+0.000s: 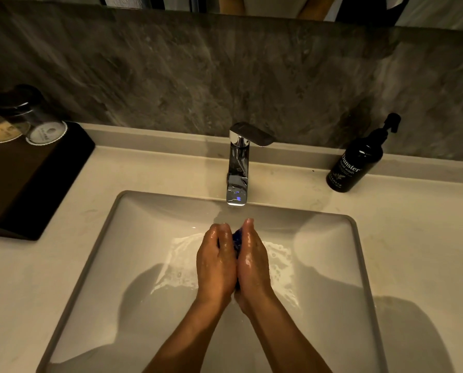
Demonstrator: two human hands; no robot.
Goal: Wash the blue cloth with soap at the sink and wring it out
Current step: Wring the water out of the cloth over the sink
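Dim and warm overall, brightest on the wet basin floor of the sink around the hands, with small white glints on the foam there and on the wet skin of the left hand and right hand. Broad soft shadows spreading across the basin and out onto the counter at right, plus hard specular highlights on the chrome faucet. Noticeably smeared in the stone backsplash and the upturned glasses at left, with wide-angle bending of straight edges toward the borders, while the label on the black pump bottle stays legible.
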